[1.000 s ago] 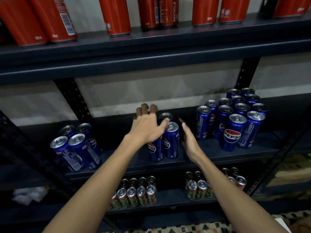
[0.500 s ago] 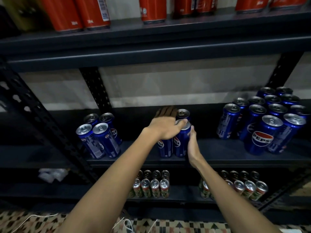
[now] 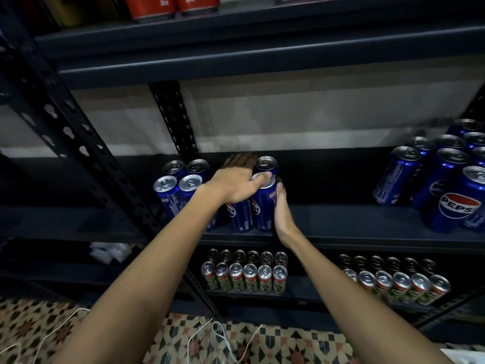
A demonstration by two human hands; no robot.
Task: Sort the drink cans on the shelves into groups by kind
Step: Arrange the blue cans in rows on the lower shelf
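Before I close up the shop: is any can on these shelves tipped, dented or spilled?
No damage or spill shows. The blue cans between the left hand and right hand stand upright, as do the other groups, though they sit in three separate clusters on one shelf.

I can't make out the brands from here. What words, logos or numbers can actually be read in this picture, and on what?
"PEPS", cut off by the picture edge: on the big blue can at the right of the middle shelf.
Part of the same round logo, letters unclear: on the blue cans between the left hand and right hand.
White marks, too blurred: red cans on the top shelf.
Labels too small: red-and-green cans on the bottom shelf.
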